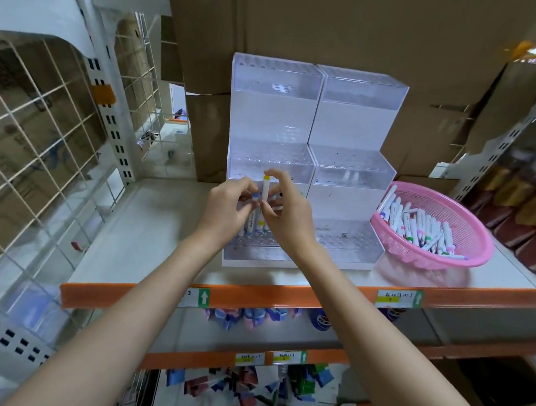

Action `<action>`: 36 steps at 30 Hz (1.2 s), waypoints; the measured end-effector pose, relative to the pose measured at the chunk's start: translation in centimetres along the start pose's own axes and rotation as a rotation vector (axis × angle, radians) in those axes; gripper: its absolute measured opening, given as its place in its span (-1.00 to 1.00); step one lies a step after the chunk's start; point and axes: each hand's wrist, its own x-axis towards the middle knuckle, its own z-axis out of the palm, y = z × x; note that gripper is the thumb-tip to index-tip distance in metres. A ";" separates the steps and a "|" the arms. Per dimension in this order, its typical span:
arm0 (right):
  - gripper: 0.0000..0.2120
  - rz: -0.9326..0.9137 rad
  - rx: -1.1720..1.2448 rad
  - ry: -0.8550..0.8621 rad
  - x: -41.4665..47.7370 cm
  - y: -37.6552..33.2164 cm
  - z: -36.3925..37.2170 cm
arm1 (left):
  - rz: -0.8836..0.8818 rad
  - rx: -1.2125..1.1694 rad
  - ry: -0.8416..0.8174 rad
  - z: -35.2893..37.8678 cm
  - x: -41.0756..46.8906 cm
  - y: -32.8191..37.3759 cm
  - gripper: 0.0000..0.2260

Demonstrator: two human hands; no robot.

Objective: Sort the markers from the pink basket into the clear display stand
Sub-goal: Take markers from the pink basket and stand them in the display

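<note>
Head view, stocking shelf. The left hand (228, 206) and right hand (286, 212) met in front of the clear display stand (357, 126), above its nearest tier. The stand consisted of 2 stepped acrylic units set side by side and touching, each with 3 perforated tiers rising toward the far side.

The right hand pinched a yellow-capped marker (265, 185) between thumb and fingers and held it upright, cap uppermost. The left hand's fingers were curled round a bunch of markers (255, 202), of which a blue cap showed at the top. Whether the lower ends of the bunch sat in the holes of the near tier could not be told, since the hands covered them.

The pink basket (479, 249) stood on the shelf (151, 226) just right of the stand, against its near right corner. It held a heap of loose markers (423, 226) with white barrels and coloured bands, lying at mixed angles.

Cardboard boxes (367, 29) stood behind the stand. A wire grid panel (44, 123) closed the left side. The shelf's orange front edge (285, 294) carried a price label (398, 298).
</note>
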 end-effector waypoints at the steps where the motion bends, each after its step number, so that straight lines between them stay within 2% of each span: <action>1: -0.48 0.004 0.007 -0.004 -0.1 0.1 0.0 | 0.022 0.021 -0.009 0.0 0.0 -0.1 -0.89; 15: -0.60 -0.034 -0.022 -0.023 -0.4 -0.1 -0.4 | 0.123 0.163 -0.033 0.1 -0.2 -0.5 -0.85; 21: -0.61 -0.058 -0.059 -0.050 -0.6 0.1 -0.1 | 0.200 0.302 -0.019 -0.4 -0.8 -0.4 -0.86; 27: -0.62 -0.062 -0.120 -0.050 -1.2 0.8 0.5 | 0.208 0.296 -0.055 -1.0 -1.4 -0.5 -0.76; 36: -0.64 -0.078 -0.153 -0.052 -1.1 1.0 0.6 | 0.217 0.291 -0.058 -1.2 -1.9 -0.6 -0.73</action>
